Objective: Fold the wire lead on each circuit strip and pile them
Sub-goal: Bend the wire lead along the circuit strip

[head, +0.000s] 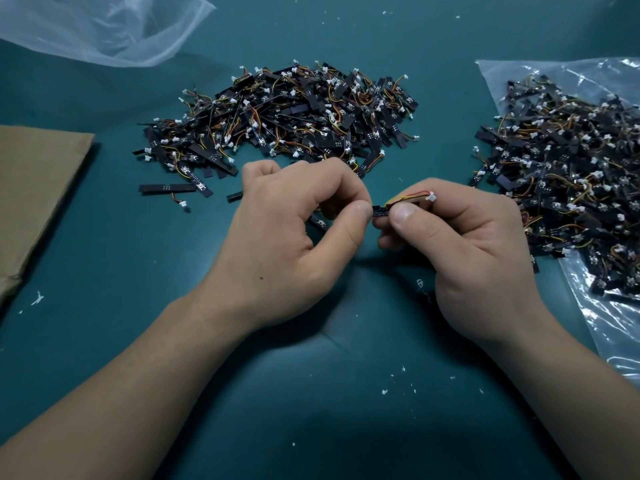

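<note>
Surface: we work over a teal mat (104, 244), with cardboard (34, 188) at its left edge.
Right heap (571, 168): loose strips on a clear bag (606, 327), near our right hand (460, 244) for easy picking, we judge.
Centre pile (284, 116): just beyond both hands, likely where folded strips land (we cannot be sure).
Hands: our left hand (294, 230) and the right sit close together, each pinching one end of a single circuit strip (379, 212) to steady it.
Circuit strip: it bridges our thumbs, lifted off the mat.
Wire lead (412, 196): bent back over the right forefinger, with a white plug (431, 196) at its tip.
</note>
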`<state>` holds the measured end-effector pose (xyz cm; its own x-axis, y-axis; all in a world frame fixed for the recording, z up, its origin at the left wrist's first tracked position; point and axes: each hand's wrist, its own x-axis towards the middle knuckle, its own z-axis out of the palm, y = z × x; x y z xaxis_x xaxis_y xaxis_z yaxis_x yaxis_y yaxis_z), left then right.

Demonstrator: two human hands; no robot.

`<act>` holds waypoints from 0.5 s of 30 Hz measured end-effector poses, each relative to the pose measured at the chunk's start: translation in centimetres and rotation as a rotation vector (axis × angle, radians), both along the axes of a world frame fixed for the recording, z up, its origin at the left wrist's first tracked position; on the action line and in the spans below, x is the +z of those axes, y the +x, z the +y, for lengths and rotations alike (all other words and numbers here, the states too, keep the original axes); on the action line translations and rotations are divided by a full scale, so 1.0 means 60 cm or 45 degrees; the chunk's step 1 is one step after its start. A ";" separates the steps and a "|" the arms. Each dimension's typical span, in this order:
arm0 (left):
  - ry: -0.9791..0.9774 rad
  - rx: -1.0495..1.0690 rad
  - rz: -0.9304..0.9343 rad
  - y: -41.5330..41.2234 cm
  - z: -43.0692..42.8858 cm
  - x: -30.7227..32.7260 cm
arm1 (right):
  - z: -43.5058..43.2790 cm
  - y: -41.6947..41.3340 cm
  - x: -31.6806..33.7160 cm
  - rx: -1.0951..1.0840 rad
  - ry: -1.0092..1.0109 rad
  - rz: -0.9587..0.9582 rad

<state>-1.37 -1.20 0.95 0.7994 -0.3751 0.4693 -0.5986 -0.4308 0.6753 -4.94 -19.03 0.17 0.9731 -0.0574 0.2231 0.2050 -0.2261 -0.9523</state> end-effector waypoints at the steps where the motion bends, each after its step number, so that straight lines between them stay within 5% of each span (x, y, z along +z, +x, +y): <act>1: 0.001 -0.014 -0.004 0.000 0.000 0.001 | -0.001 0.000 0.001 -0.003 0.009 -0.003; 15: 0.025 0.008 0.047 0.003 0.003 0.002 | 0.001 -0.003 -0.001 -0.016 -0.121 -0.034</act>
